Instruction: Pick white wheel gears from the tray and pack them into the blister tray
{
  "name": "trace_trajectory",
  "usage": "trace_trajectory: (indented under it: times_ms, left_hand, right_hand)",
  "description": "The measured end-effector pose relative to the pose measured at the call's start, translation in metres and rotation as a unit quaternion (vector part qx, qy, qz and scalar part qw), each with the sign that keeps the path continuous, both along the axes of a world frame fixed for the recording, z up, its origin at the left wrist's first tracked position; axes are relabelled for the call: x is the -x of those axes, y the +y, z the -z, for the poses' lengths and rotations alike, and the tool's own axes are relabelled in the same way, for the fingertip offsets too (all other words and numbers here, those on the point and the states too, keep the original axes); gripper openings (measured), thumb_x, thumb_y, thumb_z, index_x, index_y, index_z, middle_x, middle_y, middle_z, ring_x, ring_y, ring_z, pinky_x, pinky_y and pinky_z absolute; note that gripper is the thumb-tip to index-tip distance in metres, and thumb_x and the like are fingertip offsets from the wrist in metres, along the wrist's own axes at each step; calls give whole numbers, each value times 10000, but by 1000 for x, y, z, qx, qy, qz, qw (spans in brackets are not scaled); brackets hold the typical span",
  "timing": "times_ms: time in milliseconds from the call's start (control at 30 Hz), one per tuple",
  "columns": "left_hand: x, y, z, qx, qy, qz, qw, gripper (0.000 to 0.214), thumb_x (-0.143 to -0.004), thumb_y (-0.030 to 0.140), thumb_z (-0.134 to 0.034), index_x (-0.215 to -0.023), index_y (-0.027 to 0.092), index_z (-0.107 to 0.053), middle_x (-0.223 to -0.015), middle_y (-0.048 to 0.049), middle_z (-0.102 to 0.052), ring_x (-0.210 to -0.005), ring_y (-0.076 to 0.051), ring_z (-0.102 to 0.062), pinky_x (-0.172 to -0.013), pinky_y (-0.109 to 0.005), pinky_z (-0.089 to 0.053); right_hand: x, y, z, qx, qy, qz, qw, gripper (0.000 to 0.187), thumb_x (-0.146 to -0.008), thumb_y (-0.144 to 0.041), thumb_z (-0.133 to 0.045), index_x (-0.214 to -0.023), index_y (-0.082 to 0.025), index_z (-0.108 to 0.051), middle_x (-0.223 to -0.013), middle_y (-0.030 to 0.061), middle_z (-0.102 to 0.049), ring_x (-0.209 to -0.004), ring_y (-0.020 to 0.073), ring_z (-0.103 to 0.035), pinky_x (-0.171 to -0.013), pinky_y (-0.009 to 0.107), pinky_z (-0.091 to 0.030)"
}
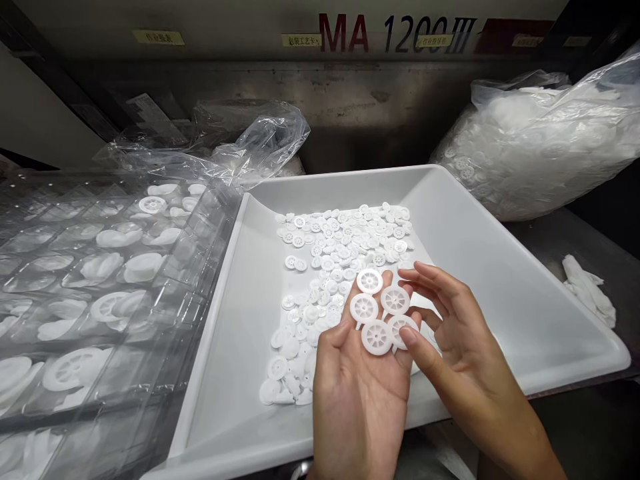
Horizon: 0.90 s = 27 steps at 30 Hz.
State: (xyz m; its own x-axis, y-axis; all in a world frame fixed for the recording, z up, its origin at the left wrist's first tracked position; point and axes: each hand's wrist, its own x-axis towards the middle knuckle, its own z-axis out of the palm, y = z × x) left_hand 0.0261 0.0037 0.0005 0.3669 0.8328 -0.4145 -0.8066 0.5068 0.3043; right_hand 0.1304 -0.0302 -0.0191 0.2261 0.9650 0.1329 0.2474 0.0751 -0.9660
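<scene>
My left hand (367, 407) is turned palm up over the tray, with several small white plastic wheels (364, 309) lying on its palm and fingers. Each wheel has a spoked face and a small hub, and thin stems show under some of them. From the right, my right hand (463, 347) has its thumb on the lower right wheel (401, 331); its fingers curl behind and partly out of sight. Beneath both hands, many more white wheels (327, 263) lie loose in a white plastic tray (470, 227).
To the left stand clear compartment trays (165, 320) with white wheels in their pockets. A crumpled clear bag (270, 137) lies behind them. At the back right sits a full clear bag (545, 147) of white parts, with a white cloth-like piece (590, 290) below. A machine panel (250, 40) spans the back.
</scene>
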Motion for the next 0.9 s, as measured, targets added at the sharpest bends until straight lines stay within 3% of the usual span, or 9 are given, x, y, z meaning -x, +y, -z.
trace_trajectory:
  times_ms: [133, 233, 400, 900]
  left_hand:
    - [0, 2, 0, 7, 11, 1, 1000, 491, -832, 303, -466, -1312, 226, -529, -1337, -94, -568, -1296, -304, -470, -1054, -456, -421]
    - [0, 1, 0, 7, 4, -1, 1000, 467, -849, 305, -461, -1303, 229, -539, -1327, -91, -576, -1294, -298, -473, -1055, -449, -423]
    - [0, -2, 0, -25, -62, -14, 998, 404, -928, 303, -398, -1290, 220, -557, -1313, -91, -589, -1290, -262, -483, -1056, -417, -429]
    - [0, -3, 2, -32, -91, -12, 995, 386, -936, 317, -415, -1261, 209, -593, -1321, -91, -593, -1319, -252, -454, -1088, -409, -398]
  right_hand:
    - [-1, 2, 0, 4, -12, 1, 1000, 487, -922, -298, -570, -1358, -391, -376, -1411, -30, -426, -1311, 152, -404, -1002, 254, -479]
    - [-2, 5, 2, -6, -60, 4, 998, 396, -919, -335, -569, -1298, -385, -464, -1381, -28, -444, -1304, 168, -410, -1004, 292, -480]
    - [-3, 6, 4, 6, -132, 17, 991, 316, -921, -369, -563, -1235, -389, -540, -1375, -39, -439, -1313, 168, -400, -1030, 313, -455]
    - [-2, 5, 2, -9, -110, 11, 994, 348, -906, -330, -592, -1244, -379, -530, -1345, -21, -464, -1301, 186, -400, -1021, 337, -445]
